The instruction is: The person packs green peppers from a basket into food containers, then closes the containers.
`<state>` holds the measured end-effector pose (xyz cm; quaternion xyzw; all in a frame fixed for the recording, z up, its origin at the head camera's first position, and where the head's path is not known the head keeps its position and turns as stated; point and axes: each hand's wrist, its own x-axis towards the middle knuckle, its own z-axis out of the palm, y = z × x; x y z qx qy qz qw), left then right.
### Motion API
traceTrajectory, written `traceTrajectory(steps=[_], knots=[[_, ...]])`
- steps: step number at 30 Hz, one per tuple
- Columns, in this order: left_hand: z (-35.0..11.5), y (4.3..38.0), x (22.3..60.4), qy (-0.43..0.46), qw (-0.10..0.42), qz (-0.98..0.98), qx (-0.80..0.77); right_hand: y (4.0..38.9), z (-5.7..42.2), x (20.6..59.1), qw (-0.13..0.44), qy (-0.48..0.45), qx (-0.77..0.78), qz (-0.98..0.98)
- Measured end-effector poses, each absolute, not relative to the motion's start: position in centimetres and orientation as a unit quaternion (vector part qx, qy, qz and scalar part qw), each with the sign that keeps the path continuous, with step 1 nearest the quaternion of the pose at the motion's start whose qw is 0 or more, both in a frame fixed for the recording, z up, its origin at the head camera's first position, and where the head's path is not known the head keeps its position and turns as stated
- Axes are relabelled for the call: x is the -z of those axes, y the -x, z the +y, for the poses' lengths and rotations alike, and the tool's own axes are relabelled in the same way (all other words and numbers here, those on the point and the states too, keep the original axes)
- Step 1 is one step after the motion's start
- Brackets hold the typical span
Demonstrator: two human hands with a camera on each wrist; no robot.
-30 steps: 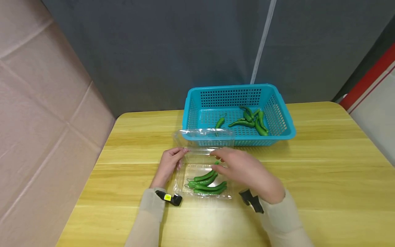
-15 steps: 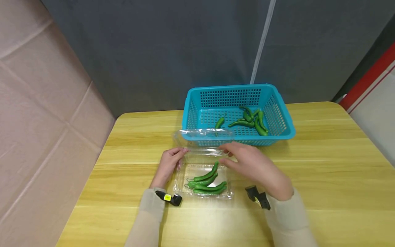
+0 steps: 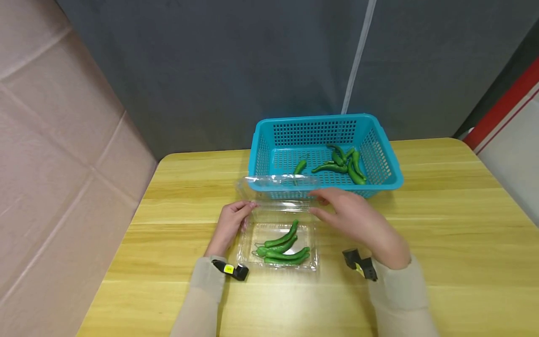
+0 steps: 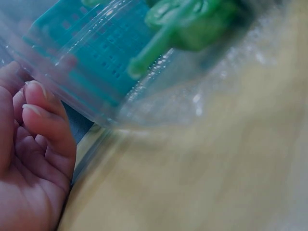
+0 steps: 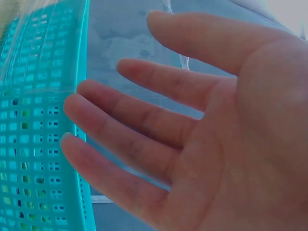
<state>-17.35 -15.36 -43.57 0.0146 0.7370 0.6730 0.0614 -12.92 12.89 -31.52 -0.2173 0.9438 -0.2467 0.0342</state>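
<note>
Pinching container (image 3: 269, 229): left hand (image 3: 230, 223); right wrist view alone confirms right hand (image 5: 216, 130) outspread, empty.

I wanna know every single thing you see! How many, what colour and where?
Clear box: one, see-through, on the table before the basket, lid up
Boxed peppers: four, green, inside the clear box
Basket: one, blue, at the table's far side
Basket peppers: several, overlapping too much to count surely, green, inside the basket
Table: one, yellowish wood, under everything
Panel: one, dark grey with a pale strip, behind the table
Wall: one, pinkish, left
Band: one, red, far right
Wrist devices: two, black, one per wrist
Sleeves: two, pale beige, on both arms
Left hand: one, bare, gripping the clear box's left side
Right hand: one, bare, near the box's right side
</note>
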Motion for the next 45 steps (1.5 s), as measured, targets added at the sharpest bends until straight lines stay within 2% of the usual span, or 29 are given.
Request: traceTrajectory(steps=[21,34,45], knots=[[-15.3,17.5,43.6,-0.020,0.063,0.738,-0.672,13.5,14.7,31.3,0.040,0.186,0.280,0.941],[-15.3,17.4,43.6,-0.020,0.062,0.740,-0.669,14.1,17.2,31.2,-0.038,0.132,0.312,0.940],[-15.4,17.5,43.7,-0.026,0.062,0.744,-0.665,14.9,18.1,32.0,-0.054,0.114,0.312,0.942]])
